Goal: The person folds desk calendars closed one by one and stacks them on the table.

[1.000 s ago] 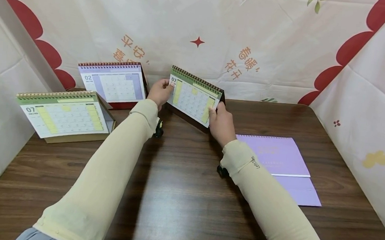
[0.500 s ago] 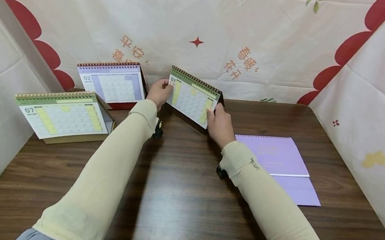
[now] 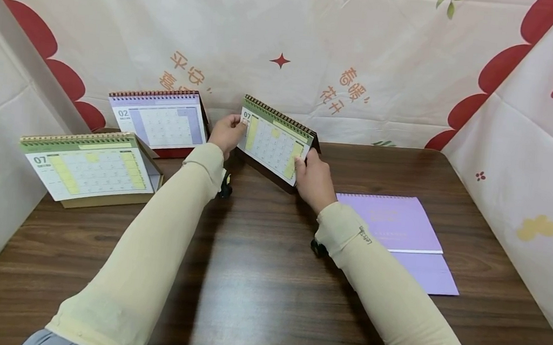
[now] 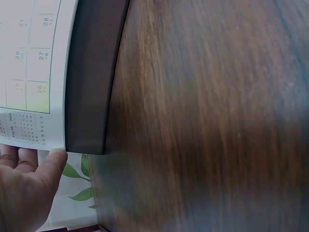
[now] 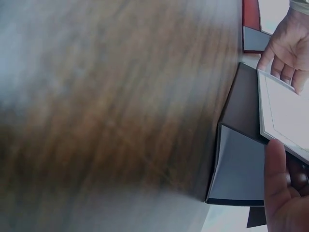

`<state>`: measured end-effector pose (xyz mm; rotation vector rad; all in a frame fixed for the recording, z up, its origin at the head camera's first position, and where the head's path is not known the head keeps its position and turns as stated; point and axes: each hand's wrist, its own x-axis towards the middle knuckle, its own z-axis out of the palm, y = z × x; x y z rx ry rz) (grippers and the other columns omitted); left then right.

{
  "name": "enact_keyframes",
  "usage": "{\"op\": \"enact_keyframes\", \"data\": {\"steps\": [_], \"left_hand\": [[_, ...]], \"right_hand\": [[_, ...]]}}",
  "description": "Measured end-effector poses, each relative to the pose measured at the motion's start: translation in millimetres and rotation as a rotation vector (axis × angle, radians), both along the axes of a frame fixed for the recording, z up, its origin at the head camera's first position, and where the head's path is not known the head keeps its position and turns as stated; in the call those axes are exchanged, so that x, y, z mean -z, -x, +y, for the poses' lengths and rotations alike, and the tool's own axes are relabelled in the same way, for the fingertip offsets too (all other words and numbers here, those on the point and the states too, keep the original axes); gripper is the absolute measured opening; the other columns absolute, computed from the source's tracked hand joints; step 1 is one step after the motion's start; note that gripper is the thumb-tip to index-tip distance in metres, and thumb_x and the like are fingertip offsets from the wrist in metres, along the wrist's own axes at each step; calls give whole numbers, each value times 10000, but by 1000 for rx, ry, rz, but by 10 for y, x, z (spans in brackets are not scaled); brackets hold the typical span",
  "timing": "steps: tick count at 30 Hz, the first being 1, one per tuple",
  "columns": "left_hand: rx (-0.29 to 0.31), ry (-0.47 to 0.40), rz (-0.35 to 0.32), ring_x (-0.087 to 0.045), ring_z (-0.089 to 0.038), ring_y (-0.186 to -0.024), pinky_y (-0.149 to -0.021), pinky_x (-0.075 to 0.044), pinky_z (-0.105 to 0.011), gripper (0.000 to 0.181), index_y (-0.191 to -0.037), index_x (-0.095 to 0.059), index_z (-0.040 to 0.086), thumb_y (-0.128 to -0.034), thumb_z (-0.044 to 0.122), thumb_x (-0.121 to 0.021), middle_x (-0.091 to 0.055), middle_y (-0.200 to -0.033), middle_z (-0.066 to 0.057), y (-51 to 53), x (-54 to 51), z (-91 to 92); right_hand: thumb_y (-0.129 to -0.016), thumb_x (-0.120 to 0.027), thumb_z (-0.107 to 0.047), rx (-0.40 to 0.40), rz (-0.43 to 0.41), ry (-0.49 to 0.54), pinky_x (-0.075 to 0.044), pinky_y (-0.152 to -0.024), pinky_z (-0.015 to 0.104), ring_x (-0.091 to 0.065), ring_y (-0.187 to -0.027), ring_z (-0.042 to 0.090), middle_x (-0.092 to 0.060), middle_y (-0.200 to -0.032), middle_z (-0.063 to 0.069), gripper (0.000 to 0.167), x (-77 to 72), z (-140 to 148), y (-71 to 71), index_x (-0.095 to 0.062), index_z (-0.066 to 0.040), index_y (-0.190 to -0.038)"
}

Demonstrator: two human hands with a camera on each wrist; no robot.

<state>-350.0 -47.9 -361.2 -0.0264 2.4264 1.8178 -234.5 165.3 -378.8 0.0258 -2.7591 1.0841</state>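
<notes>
In the head view a desk calendar (image 3: 275, 142) showing 07, with a green header, stands tilted back on its dark base at the table's back middle. My left hand (image 3: 227, 135) pinches its left edge, and my right hand (image 3: 316, 180) grips its right edge with the thumb in front. From the left wrist, the left hand (image 4: 29, 188) touches the page edge beside the dark base (image 4: 89, 77). The right wrist view has the right hand (image 5: 285, 193) at the near side of the pages (image 5: 285, 111) and the left hand (image 5: 292, 48) at the far side.
A purple calendar (image 3: 165, 126) showing 02 stands at the back left, with another green-headed 07 calendar (image 3: 96, 166) in front of it. On the right lies a flat purple calendar (image 3: 399, 220). A patterned cloth (image 3: 269, 20) hangs behind the wooden table (image 3: 258, 279).
</notes>
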Motion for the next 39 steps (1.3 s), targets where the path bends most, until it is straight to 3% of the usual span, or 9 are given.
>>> {"op": "enact_keyframes", "data": {"steps": [22, 39], "left_hand": [[3, -37, 4, -518, -202, -1060, -959, -420, -355, 378, -1383, -557, 92, -1055, 270, -495, -591, -1204, -90, 59, 49, -30], [0, -52, 5, -514, -204, -1135, -1027, -398, -380, 386, -1384, -559, 93, -1050, 279, -512, -596, -1247, -83, 104, 82, -20]], "right_hand": [[-1074, -416, -319, -27, -44, 5, -519, -680, 384, -657, -852, 229, -651, -1001, 136, 365, -33, -23, -10, -481, -27, -1283], [-1074, -419, -311, -46, -16, 7, -513, -630, 379, -658, -810, 240, -658, -1000, 150, 367, -8, -22, -34, -479, -17, -1285]]}}
